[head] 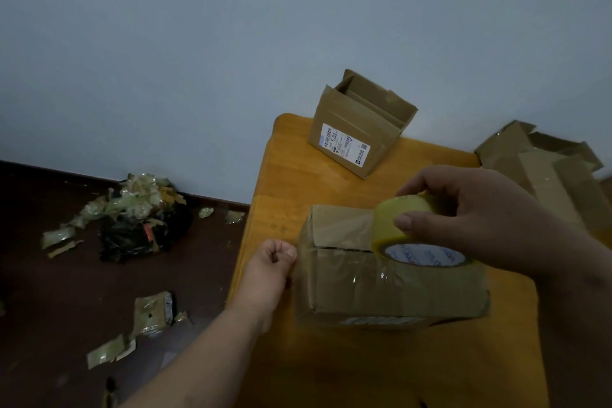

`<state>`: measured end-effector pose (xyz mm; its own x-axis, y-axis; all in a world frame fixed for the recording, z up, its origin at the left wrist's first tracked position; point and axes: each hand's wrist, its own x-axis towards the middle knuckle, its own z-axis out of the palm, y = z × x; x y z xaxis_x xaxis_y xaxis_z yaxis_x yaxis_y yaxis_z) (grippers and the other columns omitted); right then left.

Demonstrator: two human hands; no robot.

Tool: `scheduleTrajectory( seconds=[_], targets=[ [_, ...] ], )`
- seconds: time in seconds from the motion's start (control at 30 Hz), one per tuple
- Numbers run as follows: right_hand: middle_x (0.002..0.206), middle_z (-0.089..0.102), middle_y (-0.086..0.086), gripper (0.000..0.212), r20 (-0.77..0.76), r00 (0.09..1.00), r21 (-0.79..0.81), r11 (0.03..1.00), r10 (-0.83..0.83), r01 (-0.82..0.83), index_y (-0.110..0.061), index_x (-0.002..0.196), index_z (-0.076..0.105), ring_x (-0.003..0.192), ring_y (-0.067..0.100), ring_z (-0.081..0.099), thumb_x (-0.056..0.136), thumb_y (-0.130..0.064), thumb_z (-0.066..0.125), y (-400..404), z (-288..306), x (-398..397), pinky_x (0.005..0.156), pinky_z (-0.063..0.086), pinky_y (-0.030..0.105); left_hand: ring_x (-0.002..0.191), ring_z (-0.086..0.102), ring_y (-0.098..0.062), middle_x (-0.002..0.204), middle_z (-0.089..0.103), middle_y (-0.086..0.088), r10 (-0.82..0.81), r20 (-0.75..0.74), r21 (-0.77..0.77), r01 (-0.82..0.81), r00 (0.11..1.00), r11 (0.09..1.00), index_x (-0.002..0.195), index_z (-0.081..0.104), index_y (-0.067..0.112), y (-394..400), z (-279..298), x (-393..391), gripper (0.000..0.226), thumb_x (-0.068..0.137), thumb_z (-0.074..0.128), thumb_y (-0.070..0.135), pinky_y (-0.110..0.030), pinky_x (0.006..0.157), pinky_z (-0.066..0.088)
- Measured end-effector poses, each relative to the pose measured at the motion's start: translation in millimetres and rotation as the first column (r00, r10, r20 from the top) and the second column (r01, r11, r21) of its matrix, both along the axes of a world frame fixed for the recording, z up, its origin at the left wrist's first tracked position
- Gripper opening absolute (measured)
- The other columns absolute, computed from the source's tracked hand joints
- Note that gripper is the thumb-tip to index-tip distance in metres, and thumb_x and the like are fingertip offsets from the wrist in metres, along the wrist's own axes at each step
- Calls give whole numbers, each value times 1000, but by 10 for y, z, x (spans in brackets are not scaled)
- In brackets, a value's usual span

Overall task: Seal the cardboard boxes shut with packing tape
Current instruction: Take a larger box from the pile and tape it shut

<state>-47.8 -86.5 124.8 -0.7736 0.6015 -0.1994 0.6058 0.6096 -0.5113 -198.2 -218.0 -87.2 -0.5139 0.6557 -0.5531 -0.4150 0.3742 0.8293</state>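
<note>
Tape from yellowish packing-tape roll (420,235), gripped by right hand (480,209), half-covered near brown cardboard box (381,281) seam; left hand (275,262) pinched its end; far open-flapped labelled box (357,129) remained unsealed.

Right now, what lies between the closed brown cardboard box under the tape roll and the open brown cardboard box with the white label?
Head view: only bare orange table top between closed box and open labelled box.

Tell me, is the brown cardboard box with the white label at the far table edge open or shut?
Open: the brown cardboard box with the white label has its top flaps raised.
</note>
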Motion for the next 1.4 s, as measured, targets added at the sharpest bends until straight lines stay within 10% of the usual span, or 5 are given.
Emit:
scheduleTrajectory(
  seconds=[0.33, 0.53, 0.77, 1.07, 1.4],
  targets=[
    [81, 65, -9, 50, -9, 999, 30, 998, 51, -51, -37, 98, 64, 75, 3, 62, 62, -69, 53, -32, 44, -49, 55, 47, 13, 77, 54, -5, 91, 53, 11, -178, -484, -209, 84, 857, 974, 130, 38, 27, 78, 44, 50, 37, 98, 56, 23, -24, 55, 38],
    [78, 65, -8, 47, -37, 996, 28, 996, 83, -82, -37, 95, 64, 73, 5, 63, 62, -70, 54, -21, 57, -66, 54, 48, 16, 136, 36, -6, 151, 35, 12, -179, -444, 125, 258, 878, 958, 151, 26, 32, -125, 49, 129, 61, 96, 48, 20, -33, 113, 36],
    [72, 62, -7, 31, -25, 996, 50, 995, 89, -88, -35, 94, 65, 66, 6, 58, 71, -57, 62, -14, 32, -22, 53, 41, 19, 149, 4, -4, 160, 4, 25, -404, -593, 5, 505, 696, 863, 138, -19, 63, 76, 227, 48, 122, 65, 79, 61, -44, 122, 19],
    [74, 64, -5, 32, -27, 997, 28, 997, 70, -70, -36, 94, 65, 66, 11, 59, 72, -58, 62, 44, -50, 91, 56, 48, 28, 146, 12, -6, 154, 3, 36, -448, -597, -8, 553, 666, 833, 152, 16, 42, 207, 195, -43, 102, 72, 79, 50, -48, 119, 25],
    [72, 63, -5, 32, 59, 998, 8, 1000, -8, 7, -31, 97, 66, 61, 1, 58, 74, -53, 66, 257, -187, 209, 55, 43, 21, 145, 8, 3, 154, -1, 35, -453, -634, -3, 583, 627, 813, 154, 11, 36, 165, 193, -40, 98, 81, 75, 42, -39, 122, 20]
  ],
)
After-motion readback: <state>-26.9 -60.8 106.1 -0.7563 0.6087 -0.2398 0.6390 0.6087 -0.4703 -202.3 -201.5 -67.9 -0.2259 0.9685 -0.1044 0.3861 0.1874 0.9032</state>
